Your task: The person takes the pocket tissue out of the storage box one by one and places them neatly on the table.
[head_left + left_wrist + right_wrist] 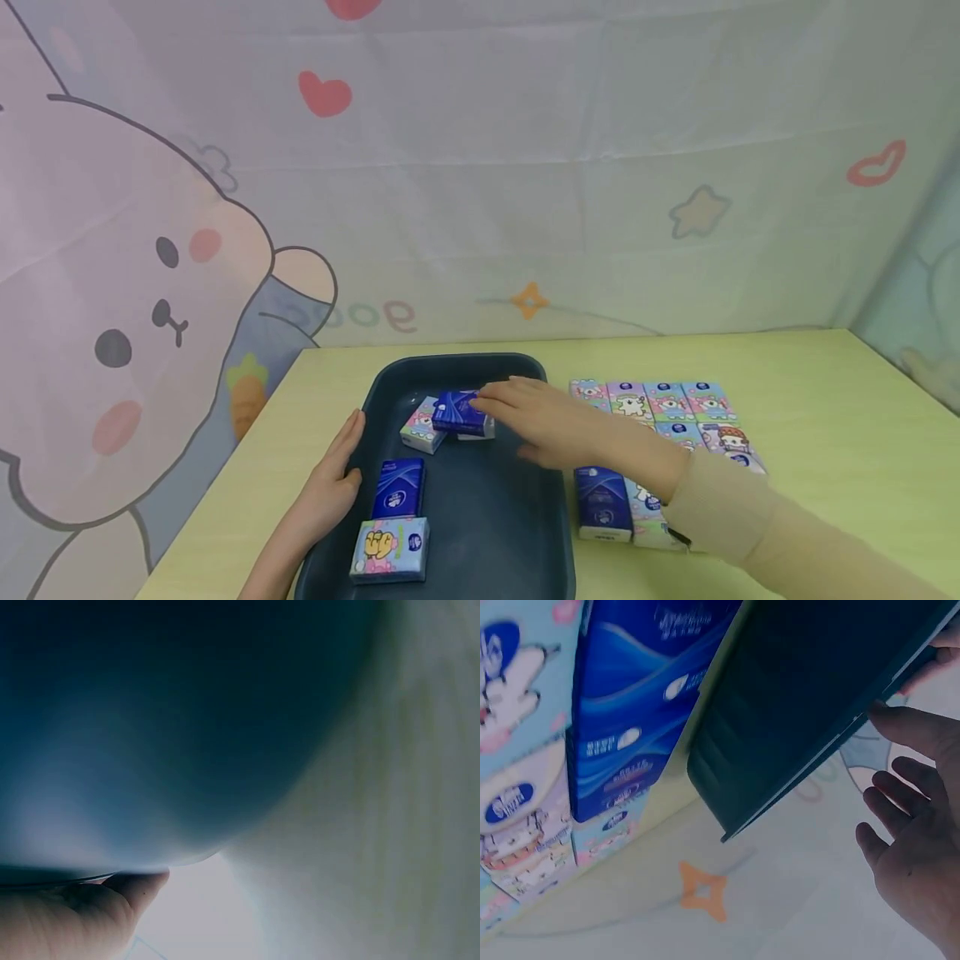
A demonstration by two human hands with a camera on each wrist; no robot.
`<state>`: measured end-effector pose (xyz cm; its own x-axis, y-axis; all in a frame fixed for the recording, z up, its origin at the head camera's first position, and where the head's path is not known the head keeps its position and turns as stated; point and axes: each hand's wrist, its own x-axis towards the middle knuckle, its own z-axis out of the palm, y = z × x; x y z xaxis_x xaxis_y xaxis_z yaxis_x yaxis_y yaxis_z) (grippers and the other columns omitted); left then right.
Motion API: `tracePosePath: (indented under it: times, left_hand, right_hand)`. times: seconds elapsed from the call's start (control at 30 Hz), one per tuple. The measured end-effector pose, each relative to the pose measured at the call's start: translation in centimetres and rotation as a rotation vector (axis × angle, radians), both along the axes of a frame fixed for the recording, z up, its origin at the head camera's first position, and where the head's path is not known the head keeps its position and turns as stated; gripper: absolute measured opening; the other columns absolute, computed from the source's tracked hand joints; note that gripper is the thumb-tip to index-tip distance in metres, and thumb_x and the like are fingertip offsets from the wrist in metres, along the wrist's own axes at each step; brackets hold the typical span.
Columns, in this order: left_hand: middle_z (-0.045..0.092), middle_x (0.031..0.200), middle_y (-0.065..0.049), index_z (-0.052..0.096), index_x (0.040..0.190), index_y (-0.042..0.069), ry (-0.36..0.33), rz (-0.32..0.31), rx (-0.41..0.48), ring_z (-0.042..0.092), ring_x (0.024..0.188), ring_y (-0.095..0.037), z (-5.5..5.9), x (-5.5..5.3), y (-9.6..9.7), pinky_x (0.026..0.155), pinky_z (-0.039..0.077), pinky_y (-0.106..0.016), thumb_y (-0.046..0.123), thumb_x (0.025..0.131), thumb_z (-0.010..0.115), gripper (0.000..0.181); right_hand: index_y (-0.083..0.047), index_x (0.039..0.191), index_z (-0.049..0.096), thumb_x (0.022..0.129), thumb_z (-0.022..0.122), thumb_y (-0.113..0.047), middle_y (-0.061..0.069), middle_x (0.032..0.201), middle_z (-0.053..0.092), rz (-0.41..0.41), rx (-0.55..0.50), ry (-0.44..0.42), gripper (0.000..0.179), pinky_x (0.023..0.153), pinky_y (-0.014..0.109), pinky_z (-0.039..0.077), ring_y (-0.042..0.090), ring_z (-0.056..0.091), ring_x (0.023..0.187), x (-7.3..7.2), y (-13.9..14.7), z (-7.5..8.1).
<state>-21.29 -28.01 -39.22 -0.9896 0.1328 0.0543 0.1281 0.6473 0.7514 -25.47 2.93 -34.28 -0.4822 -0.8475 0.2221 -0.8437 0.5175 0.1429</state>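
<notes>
A dark teal tray (495,517) lies on the table. My left hand (330,487) rests along its left rim, fingers fairly straight; in the left wrist view the thumb (139,889) shows beside the tray's blurred outer wall. Over the tray's right rim reaches my right hand (547,421), its fingers loosely extended with the tips at a dark blue tissue pack (453,411). Whether they touch it I cannot tell. That pack lies partly on a patterned pastel tissue pack (422,425). Nearer the front, another blue tissue pack (399,490) adjoins a light blue cartoon tissue pack (390,550).
Right of the tray, several cartoon tissue packs (671,404) stand in rows, partly hidden by my right forearm. A blue tissue pack (602,504) is at their front left, close to the tray. A printed cloth (480,167) hangs behind the yellow table (840,417).
</notes>
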Motion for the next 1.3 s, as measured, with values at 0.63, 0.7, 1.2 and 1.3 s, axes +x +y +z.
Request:
tracePosePath:
  times: [0.63,0.7,1.2,1.3]
  left_hand:
    - [-0.003,0.162,-0.018,0.008,0.154,0.004,-0.014,-0.004,-0.012,-0.003,0.148,-0.043,0.0,-0.3,0.1,0.115,0.004,-0.065,-0.01,0.091,0.033,0.069]
    - [-0.004,0.163,-0.018,0.008,0.154,0.004,-0.02,0.001,-0.017,-0.003,0.148,-0.043,-0.1,-0.3,0.0,0.115,0.005,-0.065,-0.01,0.091,0.034,0.069]
    - [-0.004,0.163,-0.016,0.008,0.155,0.005,-0.025,0.004,-0.011,-0.004,0.148,-0.043,-0.2,-0.2,-0.2,0.114,0.004,-0.067,-0.008,0.091,0.033,0.069]
    - [-0.003,0.163,-0.017,0.009,0.155,0.006,-0.016,0.006,-0.01,-0.003,0.148,-0.043,-0.3,-0.1,-0.2,0.114,0.005,-0.067,-0.009,0.091,0.034,0.07]
  right_hand:
    - [-0.023,0.154,0.022,0.085,0.068,-0.011,-0.006,0.161,0.024,-0.116,0.386,0.074,0.084,0.123,0.034,0.019,0.014,0.022,0.149,-4.1,-4.6,-0.4]
    - [-0.023,0.154,0.022,0.085,0.069,-0.013,-0.006,0.161,0.024,-0.123,0.389,0.054,0.084,0.122,0.034,0.02,0.014,0.021,0.149,-4.3,-5.0,-0.6]
    - [-0.035,0.154,0.017,0.087,0.067,-0.015,-0.013,0.161,0.02,-0.186,0.409,0.029,0.086,0.121,0.038,0.024,0.011,0.014,0.151,-5.2,-7.0,-1.8]
    - [-0.036,0.153,0.021,0.086,0.068,-0.016,-0.013,0.16,0.024,-0.184,0.412,0.023,0.084,0.121,0.038,0.025,0.012,0.014,0.151,-5.2,-7.3,-1.7]
